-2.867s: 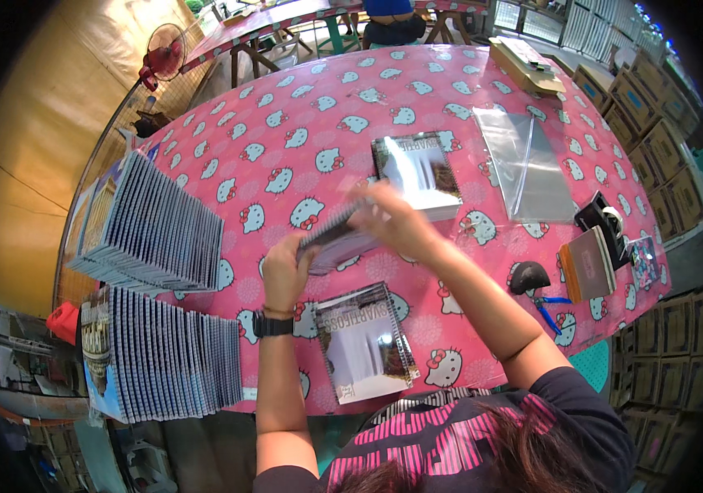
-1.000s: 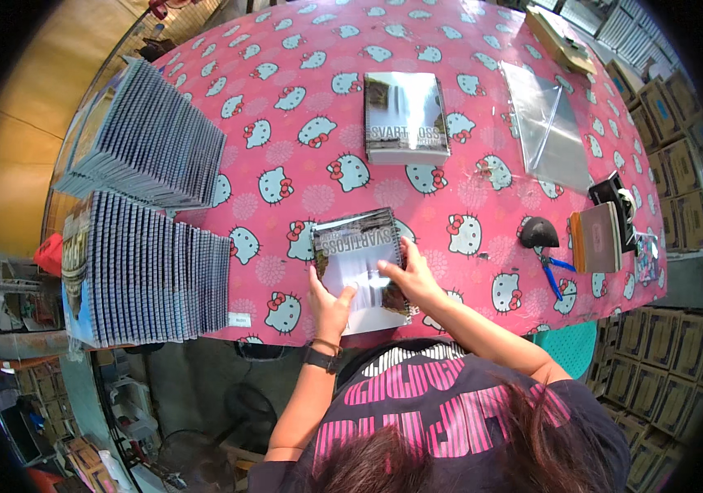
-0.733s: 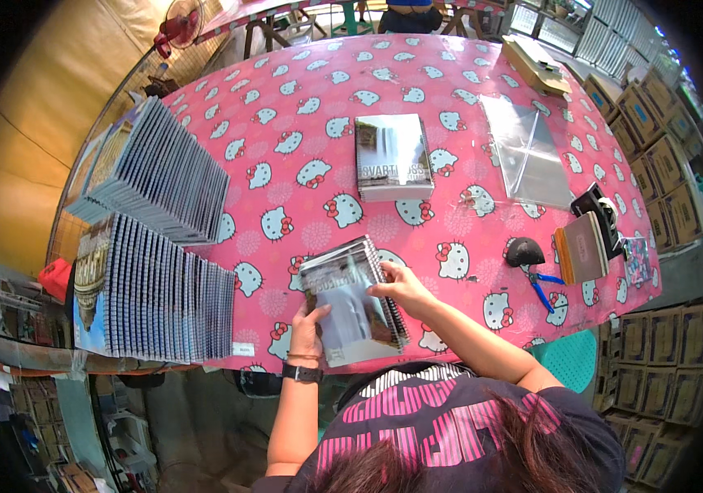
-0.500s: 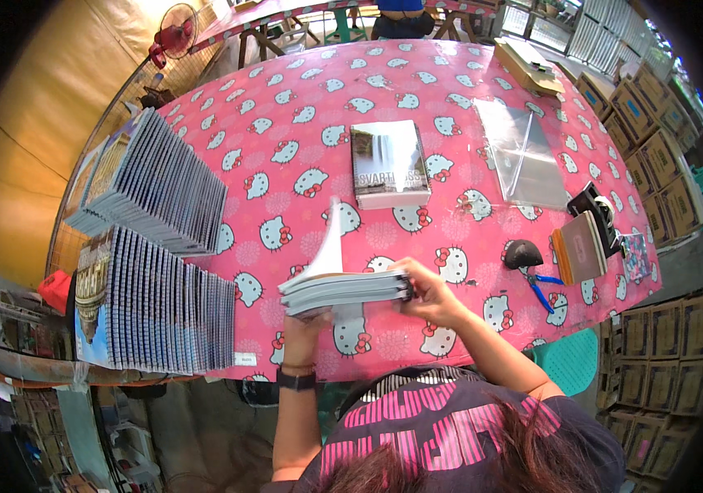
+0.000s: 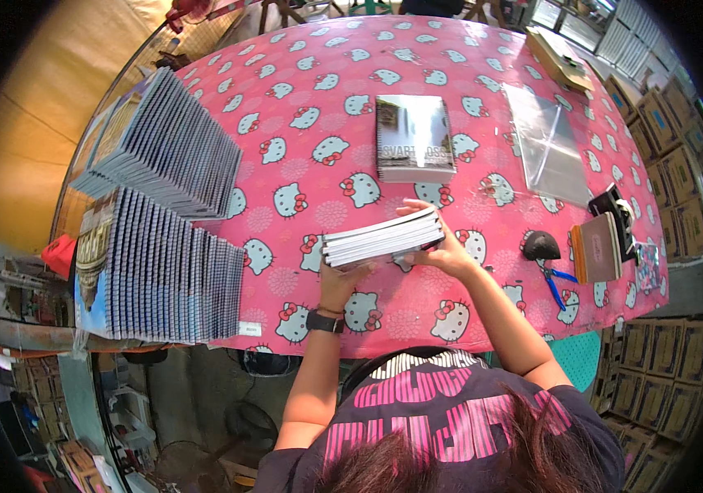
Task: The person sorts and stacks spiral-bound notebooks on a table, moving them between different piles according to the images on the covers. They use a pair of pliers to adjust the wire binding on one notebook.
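A small stack of notebooks [image 5: 384, 238] is held between my two hands above the near middle of the table, its white page edges showing. My left hand [image 5: 345, 283] grips the left end from below, with fingers partly hidden under it. At the right end, my right hand [image 5: 447, 251] is closed round the stack, fingers over the far side and thumb beneath. Just beyond lies a pile of spiral notebooks [image 5: 414, 144] with a waterfall cover. Two long rows of spiral-bound notebooks, a nearer row [image 5: 158, 275] and a farther row [image 5: 166, 148], stand at the left.
Clear plastic sheets [image 5: 544, 148] lie on the pink patterned tablecloth [image 5: 327, 177] at the right. Nearer are blue-handled pliers [image 5: 557, 287], a black rounded object [image 5: 541, 245] and upright small books [image 5: 598, 251]. Boxes [image 5: 663, 353] are stacked beyond the right edge.
The lifted page or cover has come down onto the stack in my hands. My right hand has shifted to reach over its far side. The view has moved slightly.
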Motion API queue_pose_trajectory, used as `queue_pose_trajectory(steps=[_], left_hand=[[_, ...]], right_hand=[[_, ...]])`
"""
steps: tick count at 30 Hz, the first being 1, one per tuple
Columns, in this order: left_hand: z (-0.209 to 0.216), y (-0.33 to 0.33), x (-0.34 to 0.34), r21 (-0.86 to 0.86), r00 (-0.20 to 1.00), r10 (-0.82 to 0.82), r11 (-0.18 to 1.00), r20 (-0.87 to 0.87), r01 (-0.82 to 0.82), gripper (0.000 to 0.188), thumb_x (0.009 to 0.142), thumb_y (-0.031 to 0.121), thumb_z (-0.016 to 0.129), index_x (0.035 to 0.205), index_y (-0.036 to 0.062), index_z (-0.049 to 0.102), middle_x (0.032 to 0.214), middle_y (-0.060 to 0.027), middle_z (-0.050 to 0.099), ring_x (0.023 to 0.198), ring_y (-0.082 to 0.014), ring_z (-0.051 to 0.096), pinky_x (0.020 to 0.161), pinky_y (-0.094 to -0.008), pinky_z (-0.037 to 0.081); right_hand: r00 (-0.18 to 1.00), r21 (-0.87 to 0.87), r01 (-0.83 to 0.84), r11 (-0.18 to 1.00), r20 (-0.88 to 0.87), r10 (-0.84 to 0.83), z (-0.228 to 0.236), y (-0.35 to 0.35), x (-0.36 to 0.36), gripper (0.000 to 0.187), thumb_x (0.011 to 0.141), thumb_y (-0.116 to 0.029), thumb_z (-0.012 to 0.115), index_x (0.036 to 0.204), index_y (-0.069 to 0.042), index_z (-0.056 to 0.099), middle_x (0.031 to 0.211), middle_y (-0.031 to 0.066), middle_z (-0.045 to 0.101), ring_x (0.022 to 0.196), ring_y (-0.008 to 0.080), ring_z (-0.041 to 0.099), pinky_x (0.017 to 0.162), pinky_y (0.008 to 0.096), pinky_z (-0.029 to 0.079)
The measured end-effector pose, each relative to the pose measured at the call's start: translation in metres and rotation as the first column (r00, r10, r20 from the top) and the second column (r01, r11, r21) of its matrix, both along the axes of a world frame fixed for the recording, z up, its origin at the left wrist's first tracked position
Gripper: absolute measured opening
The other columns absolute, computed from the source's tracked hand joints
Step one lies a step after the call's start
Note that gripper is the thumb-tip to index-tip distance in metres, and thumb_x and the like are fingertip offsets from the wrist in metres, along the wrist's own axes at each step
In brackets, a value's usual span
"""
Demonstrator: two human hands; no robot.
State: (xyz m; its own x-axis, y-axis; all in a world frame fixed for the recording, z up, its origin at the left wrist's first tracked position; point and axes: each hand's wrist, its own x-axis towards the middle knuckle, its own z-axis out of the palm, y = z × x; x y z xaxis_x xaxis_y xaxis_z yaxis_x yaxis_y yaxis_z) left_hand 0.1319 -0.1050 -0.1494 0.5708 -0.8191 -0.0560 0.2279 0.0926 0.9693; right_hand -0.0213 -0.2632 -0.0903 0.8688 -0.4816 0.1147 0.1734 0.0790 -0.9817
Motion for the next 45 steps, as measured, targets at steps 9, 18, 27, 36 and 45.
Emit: queue_pose_trajectory(steps=[9, 18, 27, 36, 45], left_hand=[[-0.008, 0.001, 0.007, -0.130, 0.993, -0.017, 0.991, -0.117, 0.001, 0.057, 0.065, -0.002, 0.072, 0.105, 0.0021, 0.031, 0.100, -0.0111, 0.054, 0.086, -0.0170, 0.059, 0.070, -0.0274, 0.053], [-0.001, -0.007, -0.003, -0.025, 0.823, 0.336, 0.930, 0.459, -0.366, 0.076, 0.064, 0.008, 0.075, 0.119, 0.0004, 0.022, 0.111, -0.0148, 0.043, 0.109, -0.0202, 0.042, 0.091, -0.0372, 0.038], [0.024, -0.008, -0.007, -0.363, 0.826, 0.154, 0.843, -0.543, -0.396, 0.065, 0.076, 0.016, 0.066, 0.130, 0.0051, 0.030, 0.126, -0.0101, 0.041, 0.118, -0.0233, 0.037, 0.101, -0.0403, 0.029], [0.053, 0.010, 0.019, -0.133, 0.995, 0.071, 0.989, 0.072, -0.061, 0.049, 0.065, -0.005, 0.071, 0.108, 0.0016, 0.050, 0.098, -0.0077, 0.060, 0.079, -0.0141, 0.060, 0.070, -0.0275, 0.051], [0.017, 0.008, 0.020, -0.003, 0.992, 0.053, 0.999, 0.111, -0.053, 0.033, 0.067, -0.002, 0.070, 0.096, 0.0006, 0.057, 0.083, -0.0049, 0.062, 0.075, -0.0121, 0.058, 0.068, -0.0254, 0.047]], right_hand=[[0.943, -0.918, -0.319, 0.234, -0.331, -0.014, 0.116, 0.026, 0.053, 0.074, 0.064, -0.024, 0.071, 0.127, -0.007, 0.038, 0.112, 0.0136, 0.053, 0.112, 0.0278, 0.045, 0.095, 0.0428, 0.033], [0.932, -0.905, -0.335, 0.262, -0.359, -0.048, 0.100, 0.037, 0.076, 0.040, 0.067, -0.018, 0.068, 0.099, -0.004, 0.050, 0.092, 0.0115, 0.058, 0.092, 0.0278, 0.056, 0.077, 0.0375, 0.045], [0.895, 0.374, 0.120, 0.920, 0.360, -0.263, 0.053, 0.006, 0.033, 0.046, 0.072, 0.002, 0.065, 0.111, -0.005, 0.044, 0.103, 0.0047, 0.057, 0.098, 0.0129, 0.053, 0.085, 0.0274, 0.042], [0.990, -0.302, 0.048, 0.952, -0.109, -0.084, -0.010, -0.013, -0.006, 0.079, 0.059, -0.015, 0.077, 0.126, -0.011, 0.036, 0.120, 0.0062, 0.046, 0.116, 0.0196, 0.040, 0.101, 0.0386, 0.027], [0.969, -0.253, 0.161, 0.954, -0.142, -0.201, -0.032, 0.013, 0.021, 0.058, 0.062, -0.002, 0.073, 0.111, -0.005, 0.043, 0.105, 0.0042, 0.052, 0.100, 0.0125, 0.049, 0.085, 0.0310, 0.042]])
